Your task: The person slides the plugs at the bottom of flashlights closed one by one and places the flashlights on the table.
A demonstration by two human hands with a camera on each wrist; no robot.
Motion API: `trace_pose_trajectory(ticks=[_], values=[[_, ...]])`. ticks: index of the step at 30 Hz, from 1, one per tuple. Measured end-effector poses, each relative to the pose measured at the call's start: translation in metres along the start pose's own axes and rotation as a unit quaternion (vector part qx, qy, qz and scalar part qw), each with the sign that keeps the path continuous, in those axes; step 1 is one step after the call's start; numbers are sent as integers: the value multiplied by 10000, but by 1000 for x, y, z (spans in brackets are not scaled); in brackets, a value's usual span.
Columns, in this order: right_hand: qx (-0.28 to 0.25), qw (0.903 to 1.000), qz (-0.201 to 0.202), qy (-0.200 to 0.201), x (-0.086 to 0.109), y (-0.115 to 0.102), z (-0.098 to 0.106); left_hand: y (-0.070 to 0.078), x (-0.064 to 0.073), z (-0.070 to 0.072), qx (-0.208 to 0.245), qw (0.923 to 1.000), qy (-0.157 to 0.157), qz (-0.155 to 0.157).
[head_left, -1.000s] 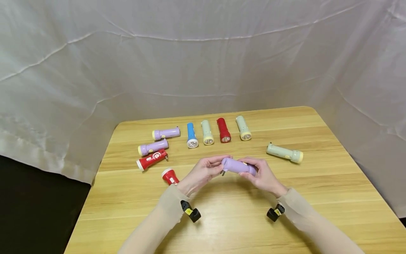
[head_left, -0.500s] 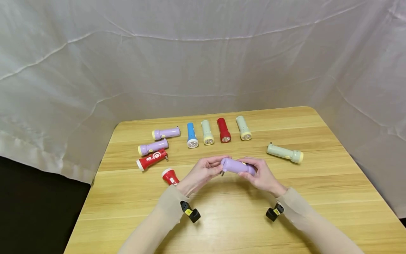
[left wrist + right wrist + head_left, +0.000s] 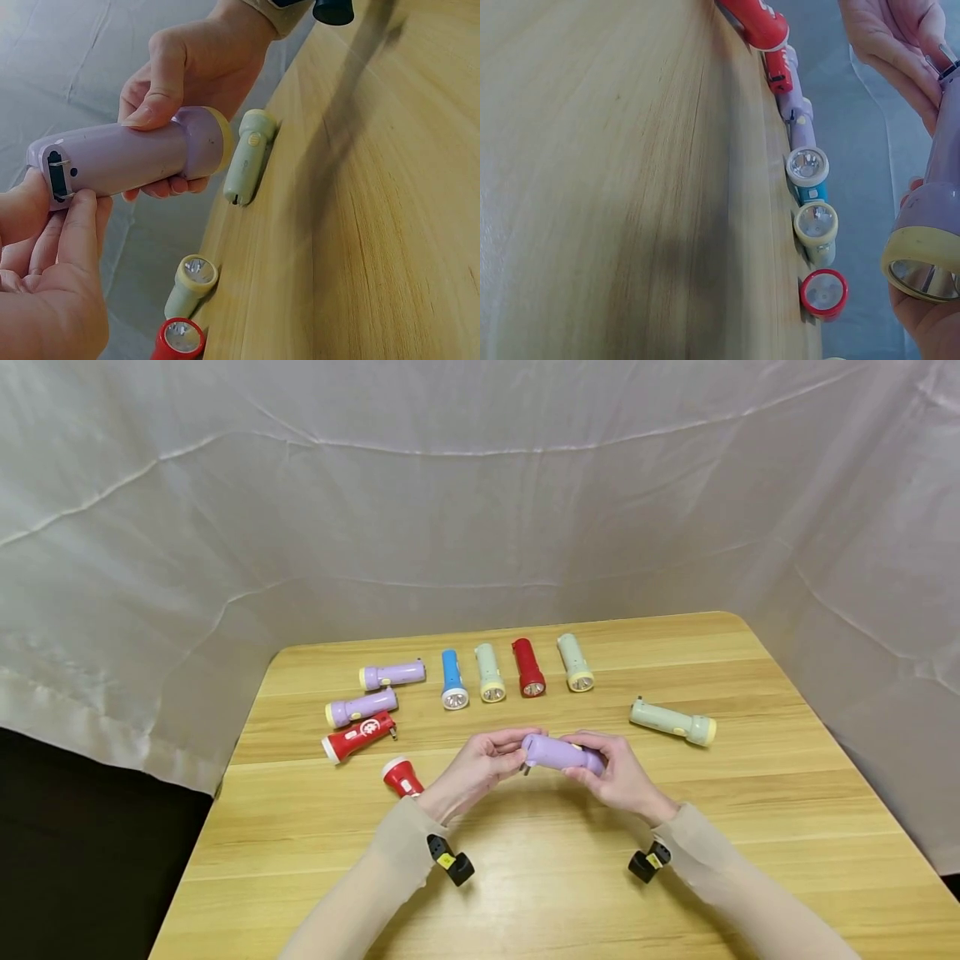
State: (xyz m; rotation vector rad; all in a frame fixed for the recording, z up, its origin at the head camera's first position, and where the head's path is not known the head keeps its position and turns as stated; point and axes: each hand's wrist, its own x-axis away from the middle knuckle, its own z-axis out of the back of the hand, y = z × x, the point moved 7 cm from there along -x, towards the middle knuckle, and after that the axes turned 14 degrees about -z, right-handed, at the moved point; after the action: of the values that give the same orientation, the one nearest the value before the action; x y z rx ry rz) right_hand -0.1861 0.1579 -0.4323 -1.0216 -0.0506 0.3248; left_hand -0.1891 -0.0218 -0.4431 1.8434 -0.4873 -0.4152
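A purple flashlight (image 3: 557, 752) with a yellow lens ring (image 3: 924, 246) is held above the middle of the table between both hands. My right hand (image 3: 624, 783) grips it near the head, thumb on the near side. At the tail, my left hand (image 3: 472, 774) pinches the end with thumb and fingers. Two metal plug prongs (image 3: 60, 163) stick out there beside a dark slot, a fingertip right at the lower one. Closest to the left wrist lies a red flashlight (image 3: 402, 777) with a white rim, its tail hidden behind the arm.
Two purple flashlights (image 3: 393, 674) and a red one (image 3: 358, 737) lie at the left. Along the back stand in a row a blue flashlight (image 3: 452, 678), a red one (image 3: 529, 668) and two pale green ones (image 3: 575, 662). Another green flashlight (image 3: 672, 721) lies right on the wooden table (image 3: 787, 793).
The purple flashlight has shifted very slightly left in the hands between the first frame and now. Both hands keep their hold, and the other flashlights stay where they were.
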Motion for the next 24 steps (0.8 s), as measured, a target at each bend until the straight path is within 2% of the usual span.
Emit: trace_pose_trajectory(ticks=[18, 24], values=[[209, 9998, 4, -12, 1, -3, -2, 1, 0, 1, -34, 9993, 368, 95], [247, 9997, -29, -44, 1, -4, -2, 2, 0, 1, -106, 9993, 347, 74]])
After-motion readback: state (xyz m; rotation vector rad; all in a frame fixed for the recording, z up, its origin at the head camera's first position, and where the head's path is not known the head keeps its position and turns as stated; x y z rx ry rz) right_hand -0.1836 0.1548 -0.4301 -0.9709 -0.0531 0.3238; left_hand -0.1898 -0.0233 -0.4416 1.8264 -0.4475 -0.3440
